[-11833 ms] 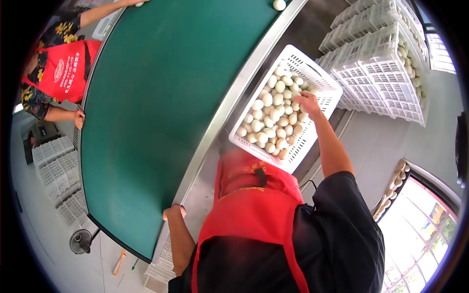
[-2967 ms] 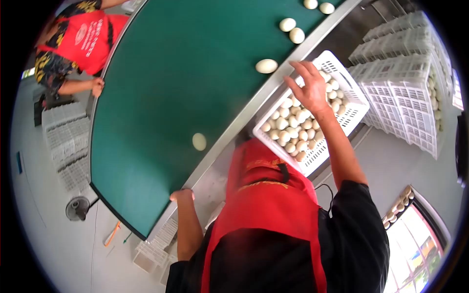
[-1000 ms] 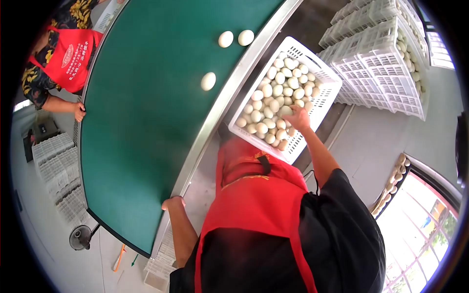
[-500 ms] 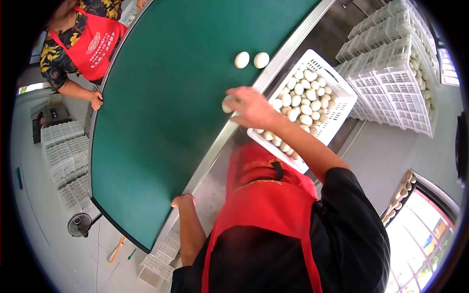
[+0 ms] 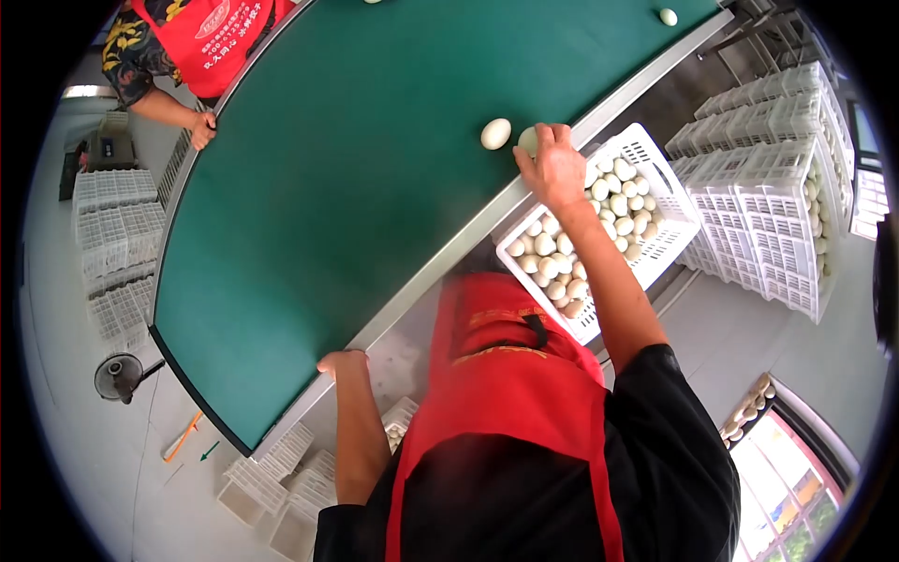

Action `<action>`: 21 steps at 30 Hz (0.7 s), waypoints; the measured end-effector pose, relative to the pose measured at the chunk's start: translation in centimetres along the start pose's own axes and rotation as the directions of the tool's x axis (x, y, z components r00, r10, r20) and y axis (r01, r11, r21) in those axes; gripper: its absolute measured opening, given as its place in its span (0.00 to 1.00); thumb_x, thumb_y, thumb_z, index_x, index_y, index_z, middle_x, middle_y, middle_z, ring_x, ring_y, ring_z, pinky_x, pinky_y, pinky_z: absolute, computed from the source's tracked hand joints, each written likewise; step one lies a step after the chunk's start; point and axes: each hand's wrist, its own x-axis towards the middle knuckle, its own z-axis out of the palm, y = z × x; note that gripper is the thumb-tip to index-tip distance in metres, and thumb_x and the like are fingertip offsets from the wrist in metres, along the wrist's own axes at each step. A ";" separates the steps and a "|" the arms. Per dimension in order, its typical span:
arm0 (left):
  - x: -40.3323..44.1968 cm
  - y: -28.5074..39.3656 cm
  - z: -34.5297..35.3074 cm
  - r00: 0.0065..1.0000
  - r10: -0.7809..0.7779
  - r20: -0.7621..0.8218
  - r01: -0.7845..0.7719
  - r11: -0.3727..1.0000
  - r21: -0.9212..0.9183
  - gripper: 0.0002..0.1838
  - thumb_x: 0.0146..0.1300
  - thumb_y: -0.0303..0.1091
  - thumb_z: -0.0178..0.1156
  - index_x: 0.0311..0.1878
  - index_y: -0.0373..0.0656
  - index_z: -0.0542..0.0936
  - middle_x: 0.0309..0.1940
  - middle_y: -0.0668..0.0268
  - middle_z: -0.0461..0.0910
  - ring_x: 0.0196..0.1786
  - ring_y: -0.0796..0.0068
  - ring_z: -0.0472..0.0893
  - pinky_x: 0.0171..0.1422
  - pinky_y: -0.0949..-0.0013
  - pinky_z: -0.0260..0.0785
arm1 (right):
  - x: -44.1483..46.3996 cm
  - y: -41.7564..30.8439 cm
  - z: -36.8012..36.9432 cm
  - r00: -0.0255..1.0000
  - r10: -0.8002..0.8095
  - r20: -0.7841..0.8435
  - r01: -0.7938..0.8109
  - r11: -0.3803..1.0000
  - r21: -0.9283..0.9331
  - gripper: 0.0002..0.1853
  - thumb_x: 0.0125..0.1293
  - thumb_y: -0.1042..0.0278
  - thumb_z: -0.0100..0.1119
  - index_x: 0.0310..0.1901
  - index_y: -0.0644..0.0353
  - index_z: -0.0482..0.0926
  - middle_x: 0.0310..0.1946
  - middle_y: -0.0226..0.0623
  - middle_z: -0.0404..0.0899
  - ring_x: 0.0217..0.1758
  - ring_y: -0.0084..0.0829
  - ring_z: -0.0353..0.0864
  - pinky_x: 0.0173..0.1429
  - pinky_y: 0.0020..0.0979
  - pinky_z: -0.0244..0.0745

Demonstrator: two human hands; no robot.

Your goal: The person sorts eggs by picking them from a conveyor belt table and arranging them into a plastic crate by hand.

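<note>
My right hand (image 5: 554, 169) reaches over the metal rim of the green conveyor belt (image 5: 328, 187), its fingers closed round a pale egg (image 5: 527, 140). Just left of that egg, a second egg (image 5: 495, 134) lies loose on the belt. Below my right wrist, a white slatted crate (image 5: 670, 211) full of pale eggs (image 5: 552, 265) sits against the rim, partly covered by my forearm. My left hand (image 5: 343, 362) grips the metal table rim (image 5: 412, 292) lower down; most of its fingers are hidden beneath.
Another egg (image 5: 668, 17) lies at the belt's far right. Opposite, a person in a red apron (image 5: 220, 42) rests a hand (image 5: 202, 129) on the far edge. Stacked egg crates (image 5: 749, 201) stand at right, white crates (image 5: 117, 225) at left. A round fan (image 5: 119, 377) stands near the belt's end.
The egg my right hand held is gone from the belt; the hand has moved up and right onto one of the two eggs there. My left hand stays on the rim. The view has shifted.
</note>
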 end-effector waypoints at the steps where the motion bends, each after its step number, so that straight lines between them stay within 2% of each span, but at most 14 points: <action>1: 0.1 0.0 0.0 1.000 0.021 -0.016 -0.021 1.000 0.019 0.33 0.72 0.57 0.43 0.69 0.49 0.80 0.76 0.69 0.74 0.75 0.65 0.72 0.81 0.57 0.59 | 0.6 0.3 0.2 0.997 -0.009 0.072 0.012 0.999 -0.040 0.22 0.65 0.55 0.67 0.54 0.60 0.79 0.50 0.46 0.82 0.45 0.50 0.88 0.48 0.48 0.84; 4: 3.4 -0.5 0.9 0.999 0.046 -0.017 -0.047 0.998 -0.030 0.35 0.69 0.59 0.46 0.63 0.41 0.83 0.67 0.58 0.81 0.65 0.55 0.81 0.69 0.54 0.74 | 1.8 0.4 0.5 0.967 0.011 0.256 0.019 0.993 -0.114 0.25 0.63 0.49 0.68 0.51 0.62 0.79 0.46 0.49 0.85 0.47 0.50 0.88 0.51 0.47 0.84; 7: 4.4 -0.2 1.3 0.999 0.052 0.014 -0.053 0.998 0.037 0.34 0.72 0.60 0.43 0.67 0.49 0.81 0.73 0.67 0.76 0.72 0.64 0.74 0.78 0.54 0.61 | 3.1 -0.6 -0.3 0.914 0.080 0.398 -0.046 0.994 -0.094 0.26 0.57 0.50 0.70 0.49 0.62 0.81 0.43 0.52 0.87 0.49 0.50 0.89 0.55 0.45 0.83; 8: 5.0 -0.1 1.5 0.999 0.049 0.022 -0.050 0.997 0.055 0.33 0.72 0.60 0.42 0.68 0.51 0.80 0.75 0.70 0.74 0.75 0.68 0.72 0.81 0.54 0.56 | 3.1 -0.4 -0.6 0.916 0.102 0.388 -0.100 0.995 -0.027 0.27 0.56 0.51 0.71 0.51 0.62 0.82 0.43 0.51 0.87 0.49 0.51 0.89 0.55 0.45 0.83; 10: 6.5 -0.1 2.0 0.998 0.059 0.033 -0.060 0.998 0.011 0.33 0.72 0.60 0.42 0.68 0.51 0.80 0.74 0.70 0.75 0.75 0.67 0.72 0.81 0.54 0.56 | 2.7 0.2 -1.5 0.917 0.136 0.375 -0.191 0.975 0.114 0.28 0.54 0.52 0.72 0.54 0.61 0.83 0.42 0.49 0.88 0.49 0.51 0.88 0.56 0.44 0.83; 11: 7.0 -0.2 1.9 0.997 0.064 0.033 -0.064 0.998 -0.010 0.33 0.72 0.60 0.42 0.67 0.51 0.80 0.74 0.70 0.75 0.74 0.66 0.72 0.81 0.54 0.55 | 2.3 -0.1 -2.6 0.905 0.121 0.409 -0.241 0.936 0.255 0.29 0.53 0.60 0.74 0.58 0.59 0.83 0.49 0.48 0.86 0.51 0.52 0.87 0.58 0.45 0.82; 12: 5.6 -0.1 1.3 0.998 0.044 0.036 -0.045 0.999 0.010 0.32 0.72 0.60 0.43 0.67 0.51 0.80 0.74 0.70 0.76 0.74 0.67 0.72 0.80 0.54 0.56 | 1.6 -0.1 -2.4 0.936 -0.075 0.344 -0.065 0.924 0.376 0.29 0.52 0.62 0.74 0.58 0.58 0.83 0.53 0.48 0.84 0.52 0.52 0.87 0.59 0.45 0.82; 14: 2.9 0.0 0.6 0.999 0.009 0.046 -0.012 0.998 0.064 0.31 0.72 0.59 0.44 0.67 0.52 0.81 0.73 0.72 0.76 0.74 0.67 0.72 0.80 0.54 0.57 | 0.0 0.5 -2.0 0.894 -0.423 0.150 0.276 0.782 0.559 0.29 0.51 0.67 0.75 0.58 0.56 0.82 0.60 0.48 0.81 0.54 0.51 0.86 0.61 0.45 0.82; 15: 3.4 0.1 0.7 1.000 0.012 0.029 -0.013 0.998 0.063 0.33 0.72 0.59 0.44 0.67 0.47 0.80 0.72 0.67 0.77 0.72 0.64 0.75 0.77 0.53 0.62 | -0.5 -0.7 -2.3 0.855 -0.473 0.211 0.301 0.785 0.541 0.28 0.52 0.72 0.74 0.58 0.54 0.82 0.70 0.48 0.72 0.57 0.52 0.85 0.63 0.46 0.82; 17: 4.3 -0.1 1.1 1.000 0.016 0.009 -0.017 0.997 0.079 0.37 0.72 0.59 0.43 0.67 0.37 0.80 0.69 0.57 0.79 0.68 0.57 0.79 0.72 0.51 0.71 | -0.3 -2.3 -2.0 0.750 -0.577 0.324 0.423 0.795 0.435 0.28 0.51 0.74 0.72 0.58 0.51 0.83 0.75 0.50 0.64 0.54 0.54 0.86 0.62 0.47 0.83; 19: 1.7 -1.6 1.0 0.998 0.069 -0.003 -0.069 0.997 -0.021 0.34 0.73 0.58 0.42 0.67 0.44 0.80 0.70 0.62 0.79 0.70 0.60 0.77 0.73 0.53 0.69 | 0.0 -3.7 -0.9 0.684 -0.598 0.418 0.476 0.800 0.366 0.26 0.49 0.75 0.69 0.55 0.51 0.85 0.72 0.58 0.67 0.50 0.54 0.87 0.58 0.46 0.84; 20: -0.4 -2.0 0.7 0.995 0.095 -0.010 -0.095 0.993 -0.069 0.33 0.73 0.58 0.41 0.67 0.47 0.81 0.70 0.64 0.78 0.71 0.61 0.76 0.74 0.54 0.68 | 0.0 -3.5 0.7 0.687 -0.625 0.371 0.481 0.774 0.412 0.25 0.50 0.74 0.68 0.54 0.52 0.85 0.72 0.59 0.67 0.50 0.54 0.87 0.59 0.46 0.83; 21: -2.4 -2.0 0.2 0.992 0.121 -0.020 -0.123 0.985 -0.123 0.32 0.73 0.58 0.41 0.67 0.50 0.81 0.71 0.67 0.78 0.72 0.62 0.75 0.75 0.56 0.66 | 0.7 -4.6 -0.3 0.640 -0.600 0.480 0.452 0.799 0.397 0.25 0.52 0.74 0.68 0.56 0.50 0.84 0.73 0.59 0.66 0.53 0.52 0.87 0.61 0.47 0.81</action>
